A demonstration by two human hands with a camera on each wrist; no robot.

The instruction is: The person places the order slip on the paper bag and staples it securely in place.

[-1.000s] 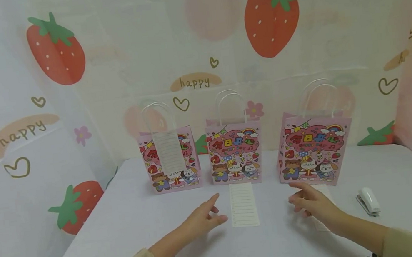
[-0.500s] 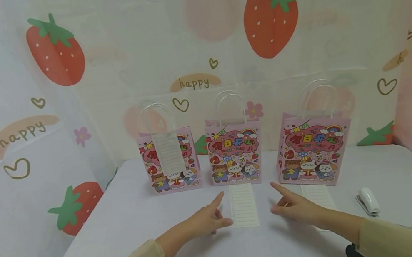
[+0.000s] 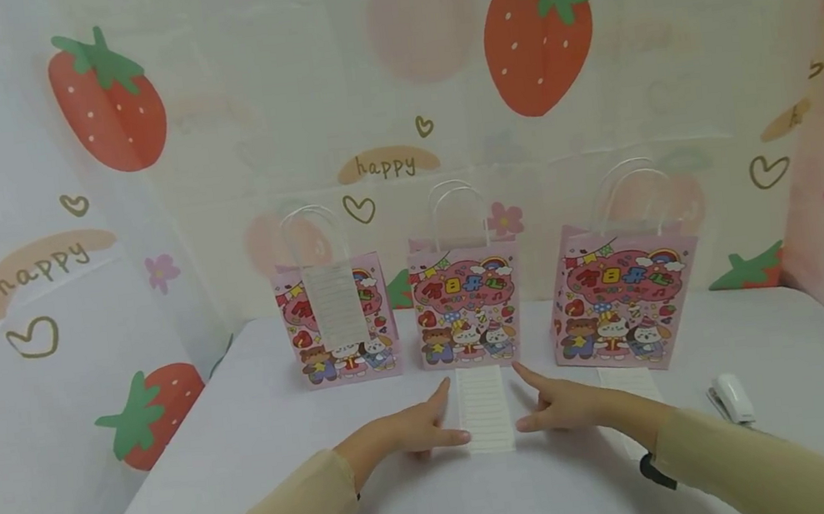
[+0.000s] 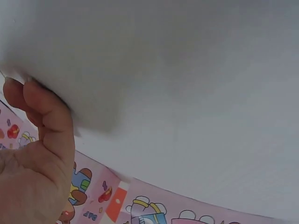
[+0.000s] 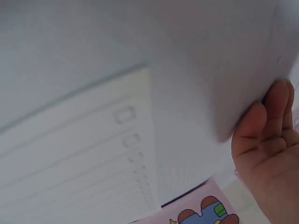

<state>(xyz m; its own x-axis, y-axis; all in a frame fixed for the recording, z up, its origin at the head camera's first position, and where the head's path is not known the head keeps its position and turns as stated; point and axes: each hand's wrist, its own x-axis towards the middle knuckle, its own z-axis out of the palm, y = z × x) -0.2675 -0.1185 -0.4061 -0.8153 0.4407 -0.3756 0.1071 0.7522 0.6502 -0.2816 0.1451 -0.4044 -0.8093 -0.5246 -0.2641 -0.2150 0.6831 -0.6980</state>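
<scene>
A lined paper slip (image 3: 484,408) lies flat on the table in front of the middle pink gift bag (image 3: 466,310). On its left side is my left hand (image 3: 422,427), index finger stretched forward and thumb tip at the slip's left edge. Opposite, my right hand (image 3: 559,403) has its index fingertip close to the bag's lower right corner and its thumb beside the slip's right edge. Neither hand grips anything. The left wrist view shows my left hand (image 4: 42,149) against the white surface; the right wrist view shows my right hand (image 5: 271,140) near a checkbox-lined slip (image 5: 93,163).
A left gift bag (image 3: 385,360) carries a lined slip (image 3: 338,307) on its front. To the right stands another gift bag (image 3: 620,302), with a slip (image 3: 624,381) before it, partly under my right forearm. A white stapler (image 3: 734,399) lies farther right.
My right hand has moved left, off the right-hand slip, to the middle slip's right side. My left hand has shifted slightly right, up to that slip's left edge.
</scene>
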